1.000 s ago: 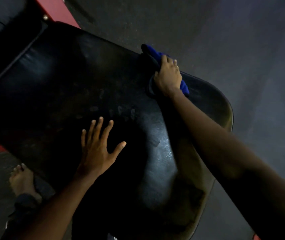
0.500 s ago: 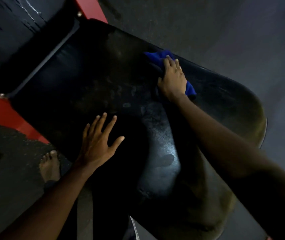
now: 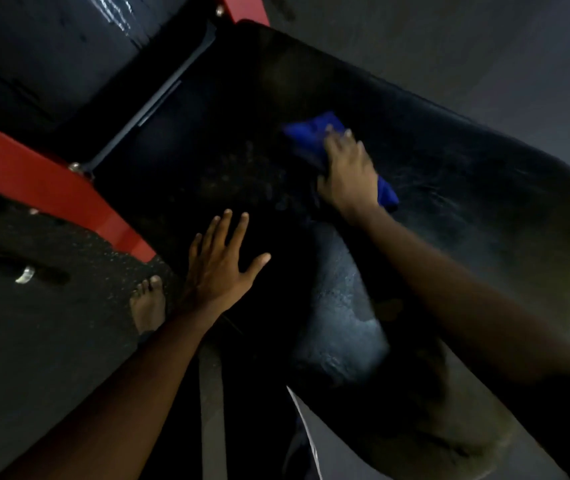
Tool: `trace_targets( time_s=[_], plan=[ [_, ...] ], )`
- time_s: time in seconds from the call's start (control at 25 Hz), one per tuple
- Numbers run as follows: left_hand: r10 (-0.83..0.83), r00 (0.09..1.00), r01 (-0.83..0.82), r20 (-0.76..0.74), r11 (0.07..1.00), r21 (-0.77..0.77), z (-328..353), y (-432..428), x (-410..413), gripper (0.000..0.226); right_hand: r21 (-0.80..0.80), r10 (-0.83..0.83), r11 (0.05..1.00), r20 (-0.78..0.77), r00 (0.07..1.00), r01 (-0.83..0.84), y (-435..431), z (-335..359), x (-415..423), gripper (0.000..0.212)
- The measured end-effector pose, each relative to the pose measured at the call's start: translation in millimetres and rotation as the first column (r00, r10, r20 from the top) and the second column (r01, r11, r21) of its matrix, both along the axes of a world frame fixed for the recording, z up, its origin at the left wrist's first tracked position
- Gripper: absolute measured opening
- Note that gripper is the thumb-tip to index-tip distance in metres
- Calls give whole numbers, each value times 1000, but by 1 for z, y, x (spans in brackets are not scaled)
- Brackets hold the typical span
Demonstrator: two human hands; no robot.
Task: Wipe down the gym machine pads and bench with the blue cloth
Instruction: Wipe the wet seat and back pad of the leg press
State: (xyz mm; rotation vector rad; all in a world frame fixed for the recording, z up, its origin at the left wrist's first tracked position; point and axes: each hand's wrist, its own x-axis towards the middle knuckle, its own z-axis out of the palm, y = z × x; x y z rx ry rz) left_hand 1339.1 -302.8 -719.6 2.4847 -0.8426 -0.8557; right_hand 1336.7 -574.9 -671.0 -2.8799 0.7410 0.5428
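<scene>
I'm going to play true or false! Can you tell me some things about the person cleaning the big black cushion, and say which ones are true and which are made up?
1. The cloth is blue. True.
2. The left hand has the cloth. False: the right hand presses it on the pad; the left hand lies flat on the pad with its fingers spread.
3. The pad is black. True.
4. The frame beside the pad is green. False: it is red.
5. A bare foot stands on the floor by the left arm. True.
</scene>
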Motion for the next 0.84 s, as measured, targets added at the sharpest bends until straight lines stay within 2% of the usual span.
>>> trace_targets(
  time_s=[0.08, 0.16, 0.24, 0.32, 0.4, 0.48, 0.52, 0.6, 0.68, 0.76, 0.84],
  plan=[
    [5, 1000, -5, -12, 1000, 11, 1, -2, -2, 86, -40, -144, 989, 21, 989, 144, -11, -12, 39, 71],
    [7, 1000, -6, -18, 1000, 7, 1, -2, -1, 86, -21, -218, 975, 42, 975, 219, 17, -16, 43, 70],
    [17, 999, -16, -29, 1000, 19, 3, 0, 3, 89, 72, -118, 991, 40, 992, 115, 70, -6, 9, 70],
    [69, 996, -65, -55, 995, 70, 4, 4, 5, 99, 186, 103, 977, -4, 995, -100, 117, 7, -39, 75],
    [132, 990, -125, -57, 985, 116, 2, 11, 4, 114, 258, 256, 938, -58, 965, -233, 117, 12, -52, 78],
    [149, 989, -145, -25, 982, 120, -1, 17, 1, 121, 222, 329, 925, -61, 943, -308, 87, -1, -24, 73],
    [148, 989, -144, -22, 983, 117, -3, 18, 2, 122, 149, 313, 941, -45, 949, -303, 68, -11, -1, 71],
    [141, 988, -133, -56, 984, 118, -2, 18, 4, 122, 27, 158, 987, -49, 986, -157, 31, -22, 45, 69],
    [146, 987, -137, -66, 984, 116, -1, 17, 6, 119, 3, 16, 1000, -30, 999, -16, 13, -27, 61, 67],
    [150, 988, -146, -47, 986, 80, 2, 17, 6, 108, 74, -5, 997, 5, 1000, 5, 33, -16, 34, 66],
    [149, 988, -148, -52, 989, 26, 7, 10, 0, 92, 137, 71, 988, 3, 997, -70, 68, 18, -42, 68]
  ],
)
